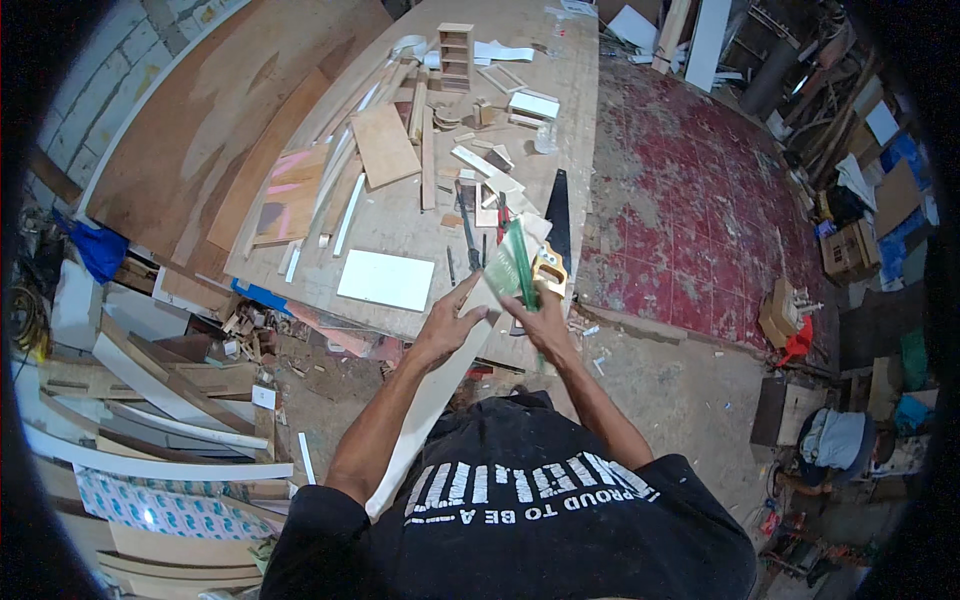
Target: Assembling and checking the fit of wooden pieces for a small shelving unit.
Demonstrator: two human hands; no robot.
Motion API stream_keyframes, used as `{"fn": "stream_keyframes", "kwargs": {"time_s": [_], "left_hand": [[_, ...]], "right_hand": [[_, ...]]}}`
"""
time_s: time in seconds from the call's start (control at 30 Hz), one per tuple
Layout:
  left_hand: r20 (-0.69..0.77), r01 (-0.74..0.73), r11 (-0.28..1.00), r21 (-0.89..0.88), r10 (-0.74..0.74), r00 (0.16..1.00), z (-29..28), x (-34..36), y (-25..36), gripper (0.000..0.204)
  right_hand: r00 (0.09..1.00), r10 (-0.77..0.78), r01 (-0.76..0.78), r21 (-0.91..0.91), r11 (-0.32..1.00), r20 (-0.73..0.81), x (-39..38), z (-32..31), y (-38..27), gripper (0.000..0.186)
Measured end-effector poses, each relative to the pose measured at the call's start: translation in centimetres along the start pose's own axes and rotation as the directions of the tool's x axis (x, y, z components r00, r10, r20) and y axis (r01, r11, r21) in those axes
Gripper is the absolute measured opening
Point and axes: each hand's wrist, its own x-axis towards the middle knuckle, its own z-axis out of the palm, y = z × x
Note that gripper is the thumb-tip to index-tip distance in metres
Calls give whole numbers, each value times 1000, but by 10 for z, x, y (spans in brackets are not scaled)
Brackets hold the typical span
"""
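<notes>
My left hand [447, 322] is closed on a long pale strip [428, 405], thumb on top. The strip slants from beside my shirt up to the table's near edge. My right hand [543, 322] grips a green, partly see-through piece [516, 256] with pale marks, which looks like a ruler; its exact kind is unclear. The green piece lies against the strip's far end, and a bit of green shows below my right hand. Just beyond that hand lies a handsaw [559, 215] with a dark blade and pale yellow handle. Red-handled pliers [503, 212] are partly hidden behind the green piece.
On the wooden table [390, 232] lie a white panel [386, 280], a brown board [385, 145], several wood strips and offcuts, and a small shelf unit [456, 58]. Stacked boards [170, 440] stand at lower left. Boxes [850, 250] line the right side.
</notes>
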Motion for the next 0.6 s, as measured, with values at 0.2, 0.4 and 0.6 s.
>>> {"fn": "stream_keyframes", "kwargs": {"time_s": [0.2, 0.4, 0.6], "left_hand": [[-24, 100, 989, -107, -103, 994, 10, -8, 17, 65], [-46, 96, 995, -32, -98, 994, 23, -14, 20, 61], [-130, 99, 995, -31, -103, 986, 40, -15, 0, 50]], "right_hand": [[982, -35, 126, -499, 857, 188, -23, -76, -19, 47], [984, -29, 122, -552, 825, 174, -32, -78, -23, 51], [974, 50, 97, -607, 789, 222, -36, -83, -26, 52]]}}
